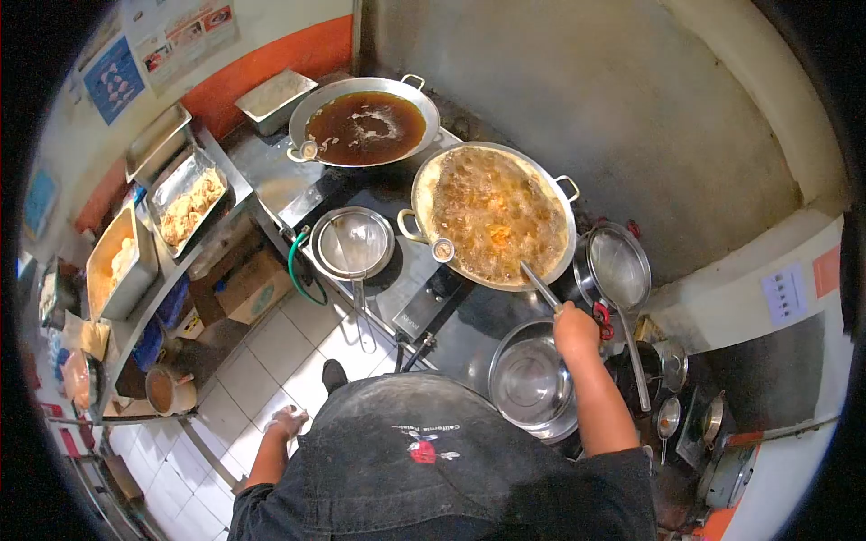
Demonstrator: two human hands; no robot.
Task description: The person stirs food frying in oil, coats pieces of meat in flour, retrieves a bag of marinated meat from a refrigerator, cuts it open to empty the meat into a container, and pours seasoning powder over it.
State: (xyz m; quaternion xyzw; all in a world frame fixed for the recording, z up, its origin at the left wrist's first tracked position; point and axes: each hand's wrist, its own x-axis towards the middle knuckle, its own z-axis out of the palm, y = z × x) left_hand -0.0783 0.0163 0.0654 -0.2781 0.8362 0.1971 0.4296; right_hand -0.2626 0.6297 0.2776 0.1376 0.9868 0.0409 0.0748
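My right hand [575, 331] is closed round the handle of a long metal utensil [538, 285]. Its far end dips into a wok of bubbling oil [456, 227], hiding what kind it is. Orange-golden pieces of food [499, 236] float among the bubbles. A round dial thermometer [442, 251] sits at the wok's near left rim. Down at my left side, my left hand [287, 421] hangs over the floor, whitish as if coated with flour. It holds nothing, and its fingers look loosely apart.
Behind is a second wok of dark, still oil [365, 126]. Strainers [352, 243] rest to the left, and another strainer [619, 268] at right. A steel bowl [532, 383] stands near my right forearm. Trays of floured food [187, 203] line the left shelf. A green hose [296, 270] loops off the counter.
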